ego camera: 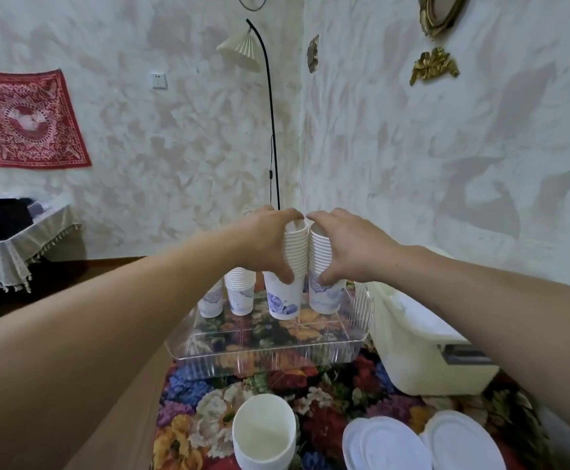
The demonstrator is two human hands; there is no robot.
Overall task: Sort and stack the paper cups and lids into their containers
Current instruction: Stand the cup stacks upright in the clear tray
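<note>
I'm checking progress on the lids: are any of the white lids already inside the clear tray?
No. The white lids lie on the floral cloth near the camera, while the clear tray holds only cup stacks.

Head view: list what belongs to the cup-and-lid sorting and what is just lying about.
Job: left hand and right hand each holding a cup stack; clear tray; shorter stacks; white tub; lids.

Lying about: floor lamp; red cloth; gold frame.

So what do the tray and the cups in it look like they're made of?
The tray looks like clear, glossy ribbed plastic: the flowered cloth shows through it. The cup stacks look like thin matte white paper with blue print and rolled rims, though a coating can't be ruled out.
</note>
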